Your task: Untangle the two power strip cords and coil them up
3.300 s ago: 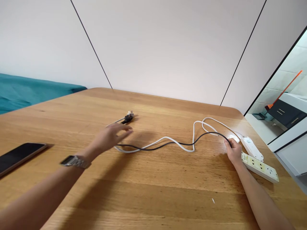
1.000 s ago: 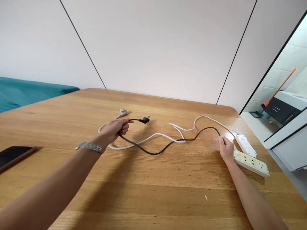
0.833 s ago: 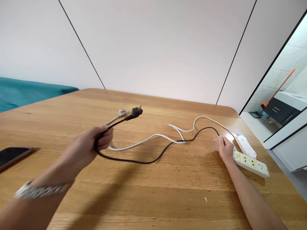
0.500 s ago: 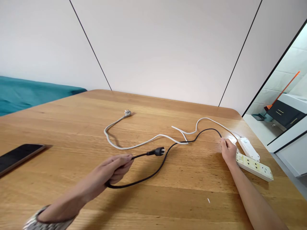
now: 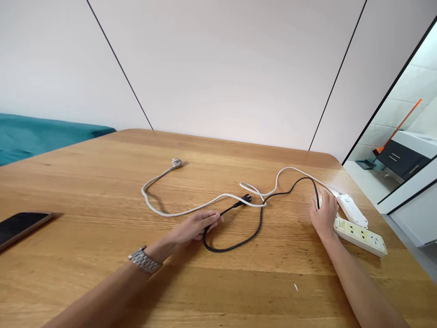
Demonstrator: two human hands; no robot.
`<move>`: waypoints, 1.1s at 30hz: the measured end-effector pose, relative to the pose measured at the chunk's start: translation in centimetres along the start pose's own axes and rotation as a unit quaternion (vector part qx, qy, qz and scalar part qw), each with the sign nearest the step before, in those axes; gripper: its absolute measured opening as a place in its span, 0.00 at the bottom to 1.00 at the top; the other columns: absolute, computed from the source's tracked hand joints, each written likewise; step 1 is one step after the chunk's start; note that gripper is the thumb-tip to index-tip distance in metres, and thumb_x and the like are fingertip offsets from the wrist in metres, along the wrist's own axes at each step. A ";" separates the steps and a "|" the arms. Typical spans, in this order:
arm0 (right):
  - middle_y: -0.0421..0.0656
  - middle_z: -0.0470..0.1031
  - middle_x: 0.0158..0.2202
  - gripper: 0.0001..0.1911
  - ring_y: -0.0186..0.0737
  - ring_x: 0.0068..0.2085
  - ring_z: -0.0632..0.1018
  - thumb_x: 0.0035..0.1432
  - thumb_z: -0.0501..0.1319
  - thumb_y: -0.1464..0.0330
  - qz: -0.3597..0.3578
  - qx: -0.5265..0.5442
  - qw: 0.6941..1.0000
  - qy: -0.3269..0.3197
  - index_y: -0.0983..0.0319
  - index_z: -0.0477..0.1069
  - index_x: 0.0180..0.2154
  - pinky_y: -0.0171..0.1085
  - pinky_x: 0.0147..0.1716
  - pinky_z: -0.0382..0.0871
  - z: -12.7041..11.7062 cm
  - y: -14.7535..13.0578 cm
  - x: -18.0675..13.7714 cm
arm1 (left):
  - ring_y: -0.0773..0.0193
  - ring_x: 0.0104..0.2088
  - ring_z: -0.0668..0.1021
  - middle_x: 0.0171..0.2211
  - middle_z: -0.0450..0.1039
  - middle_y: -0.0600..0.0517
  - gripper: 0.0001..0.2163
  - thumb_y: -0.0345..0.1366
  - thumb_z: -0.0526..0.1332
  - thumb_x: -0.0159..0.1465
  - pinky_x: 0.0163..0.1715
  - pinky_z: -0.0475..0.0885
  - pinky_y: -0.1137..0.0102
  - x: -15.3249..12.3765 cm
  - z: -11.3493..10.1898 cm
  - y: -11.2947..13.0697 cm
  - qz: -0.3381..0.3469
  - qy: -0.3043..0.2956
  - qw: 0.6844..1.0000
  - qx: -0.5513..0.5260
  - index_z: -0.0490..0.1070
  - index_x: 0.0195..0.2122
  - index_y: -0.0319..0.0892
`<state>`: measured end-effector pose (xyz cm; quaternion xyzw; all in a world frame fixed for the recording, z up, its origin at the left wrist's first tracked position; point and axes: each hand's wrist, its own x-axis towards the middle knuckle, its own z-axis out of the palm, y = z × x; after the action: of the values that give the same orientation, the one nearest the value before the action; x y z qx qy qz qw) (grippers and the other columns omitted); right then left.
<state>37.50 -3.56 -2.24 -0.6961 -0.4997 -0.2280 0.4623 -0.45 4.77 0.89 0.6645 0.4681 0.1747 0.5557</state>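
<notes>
My left hand (image 5: 201,225), with a metal-band watch (image 5: 145,259) on its wrist, pinches a black power cord (image 5: 235,247) a short way behind its black plug (image 5: 246,198). The plug points away to the right, next to the white cord (image 5: 201,207). The black cord loops from this hand, crosses the white cord and runs right. Its far part enters the grasp of my right hand (image 5: 324,213), whose fingers curl around it, partly hidden. Close beside that hand lie a yellowed power strip (image 5: 362,235) and a smaller white power strip (image 5: 353,211).
The white cord's plug (image 5: 176,162) rests toward the back left of the wooden table (image 5: 102,182). A phone (image 5: 22,225) lies at the left edge. A white scrap (image 5: 296,287) is near the front. Behind stands a pale panelled wall (image 5: 221,68).
My left hand has moved right and forward, carrying the black plug to the white cord. My right hand has shifted slightly, its fingers now higher and further around the black cord.
</notes>
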 end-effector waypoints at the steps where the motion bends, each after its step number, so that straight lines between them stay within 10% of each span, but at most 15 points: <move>1: 0.56 0.72 0.47 0.19 0.53 0.47 0.71 0.60 0.56 0.62 -0.029 -0.019 0.999 0.010 0.65 0.70 0.49 0.50 0.46 0.62 -0.1 -0.8 -0.1 | 0.71 0.20 0.56 0.21 0.56 0.57 0.27 0.62 0.58 0.53 0.18 0.49 0.75 0.5 0.1 0.1 0.024 -0.003 0.999 0.026 0.72 0.35 0.39; 6: 0.47 0.77 0.37 0.11 0.45 0.42 0.73 0.63 0.54 0.66 -0.141 0.103 0.971 -0.164 0.60 0.74 0.37 0.45 0.45 0.64 0.8 -5.0 -2.0 | 0.64 0.28 0.68 0.27 0.68 0.52 0.24 0.57 0.54 0.59 0.30 0.64 0.71 2.6 0.6 0.9 0.167 -0.016 0.978 0.123 0.75 0.33 0.39; 16: 0.37 0.70 0.25 0.25 0.35 0.26 0.69 0.46 0.66 0.52 0.164 0.355 0.851 -0.351 0.62 0.71 0.42 0.34 0.27 0.62 6.8 -7.4 -1.3 | 0.60 0.36 0.74 0.34 0.76 0.48 0.18 0.47 0.50 0.66 0.41 0.67 0.69 5.8 2.4 2.3 0.289 -0.007 0.938 0.191 0.74 0.33 0.39; 20: 0.38 0.72 0.28 0.20 0.34 0.27 0.69 0.43 0.68 0.56 0.187 0.383 0.854 -0.299 0.61 0.66 0.33 0.33 0.28 0.63 6.9 -6.7 -0.7 | 0.61 0.35 0.75 0.33 0.76 0.48 0.18 0.46 0.50 0.67 0.39 0.68 0.69 5.6 2.8 3.6 0.310 -0.008 0.914 0.261 0.75 0.35 0.41; 25: 0.38 0.71 0.27 0.15 0.36 0.25 0.71 0.46 0.65 0.60 0.127 0.328 0.914 -0.203 0.59 0.63 0.33 0.34 0.25 0.65 4.5 -7.5 1.0 | 0.55 0.47 0.71 0.45 0.73 0.47 0.19 0.51 0.56 0.62 0.48 0.65 0.64 7.2 3.3 6.0 0.342 0.136 0.887 0.278 0.73 0.44 0.44; 30: 0.45 0.75 0.34 0.10 0.42 0.34 0.75 0.50 0.61 0.65 -0.122 0.168 0.975 -0.076 0.61 0.70 0.37 0.40 0.36 0.69 1.1 -8.3 6.2 | 0.65 0.27 0.67 0.22 0.64 0.53 0.26 0.59 0.51 0.60 0.29 0.63 0.71 10.3 3.3 6.1 0.276 -0.031 0.945 0.174 0.67 0.23 0.40; 33: 0.46 0.75 0.31 0.08 0.42 0.32 0.74 0.49 0.61 0.66 -0.145 0.084 0.985 -0.049 0.61 0.72 0.34 0.40 0.34 0.68 -2.0 -6.4 11.5 | 0.66 0.26 0.65 0.23 0.61 0.55 0.25 0.59 0.46 0.62 0.29 0.63 0.71 10.5 2.8 4.9 0.272 0.013 0.953 0.132 0.62 0.23 0.41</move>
<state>36.54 0.73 10.32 -0.5855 -0.6349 -0.2151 0.4559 9.01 11.95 1.37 0.8317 0.2961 0.2642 0.3883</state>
